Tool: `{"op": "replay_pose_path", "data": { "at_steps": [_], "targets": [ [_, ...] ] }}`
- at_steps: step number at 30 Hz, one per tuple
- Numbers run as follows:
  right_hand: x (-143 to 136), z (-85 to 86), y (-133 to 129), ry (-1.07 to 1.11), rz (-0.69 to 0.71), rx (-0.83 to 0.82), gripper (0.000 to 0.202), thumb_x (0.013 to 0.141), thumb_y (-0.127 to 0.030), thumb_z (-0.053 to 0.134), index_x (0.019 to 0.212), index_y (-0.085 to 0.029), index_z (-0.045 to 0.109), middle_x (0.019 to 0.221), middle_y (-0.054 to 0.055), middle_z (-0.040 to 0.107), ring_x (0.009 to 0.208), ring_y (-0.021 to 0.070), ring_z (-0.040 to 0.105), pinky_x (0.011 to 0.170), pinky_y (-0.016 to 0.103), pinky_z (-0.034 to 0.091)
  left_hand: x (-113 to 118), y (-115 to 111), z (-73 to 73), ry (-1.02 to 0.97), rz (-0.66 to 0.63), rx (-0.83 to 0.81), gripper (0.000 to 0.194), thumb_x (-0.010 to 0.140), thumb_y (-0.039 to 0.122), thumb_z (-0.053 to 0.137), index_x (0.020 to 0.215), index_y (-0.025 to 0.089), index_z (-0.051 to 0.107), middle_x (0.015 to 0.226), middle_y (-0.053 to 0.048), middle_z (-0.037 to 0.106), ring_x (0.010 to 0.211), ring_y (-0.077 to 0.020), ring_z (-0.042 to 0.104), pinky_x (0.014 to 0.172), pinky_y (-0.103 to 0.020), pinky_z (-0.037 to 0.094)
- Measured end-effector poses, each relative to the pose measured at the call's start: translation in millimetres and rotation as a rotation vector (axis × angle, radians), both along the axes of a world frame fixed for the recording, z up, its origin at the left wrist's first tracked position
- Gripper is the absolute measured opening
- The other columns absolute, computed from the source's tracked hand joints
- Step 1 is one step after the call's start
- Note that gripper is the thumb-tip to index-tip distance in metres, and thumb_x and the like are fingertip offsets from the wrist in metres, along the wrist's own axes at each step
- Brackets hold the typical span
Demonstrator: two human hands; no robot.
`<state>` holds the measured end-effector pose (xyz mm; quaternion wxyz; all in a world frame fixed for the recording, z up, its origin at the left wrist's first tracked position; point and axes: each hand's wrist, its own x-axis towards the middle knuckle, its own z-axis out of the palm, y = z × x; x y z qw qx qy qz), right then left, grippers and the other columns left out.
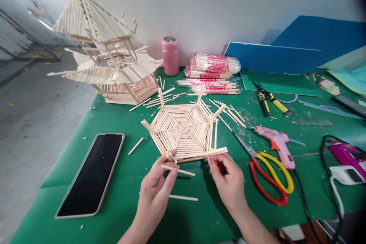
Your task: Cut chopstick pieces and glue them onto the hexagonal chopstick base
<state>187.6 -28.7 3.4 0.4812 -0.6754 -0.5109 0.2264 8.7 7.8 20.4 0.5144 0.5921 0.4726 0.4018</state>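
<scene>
The left hand (156,186) pinches a short stick (185,172) beside the hexagonal stick panel (183,126), and the right hand (229,180) grips the panel's near-right corner.

Blk-screen phone (90,175) at L, pink flask (170,61) nr wall (206,11), blue bd (265,58) back R

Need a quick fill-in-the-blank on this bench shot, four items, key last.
1. The hexagonal stick panel has ____ sides.
2. One handle of the scissors is red, the other ____.
3. Between phone and scissors, the right hand is nearer the ____.
4. The flask near the wall is ____.

Missing: six; yellow; scissors; pink.
</scene>
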Motion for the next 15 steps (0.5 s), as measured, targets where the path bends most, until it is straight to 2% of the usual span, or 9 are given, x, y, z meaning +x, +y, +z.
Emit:
{"op": "replay_pose_path", "data": {
  "at_steps": [15],
  "targets": [
    [-0.4,-0.1,2.2,-0.019,-0.02,0.018,0.007,0.08,-0.021,0.055,0.075,-0.017,0.058,0.069,0.0,0.054,0.056,0.0097,0.047,0.052,0.021,0.039,1.2,0.1,2.3,0.024,0.007,0.027,0.012,0.083,0.022,0.05,0.078,0.019,0.061,0.118,-0.009,0.055,0.109,-0.0229,0.05,0.092,-0.032,0.038]
  ]
}}
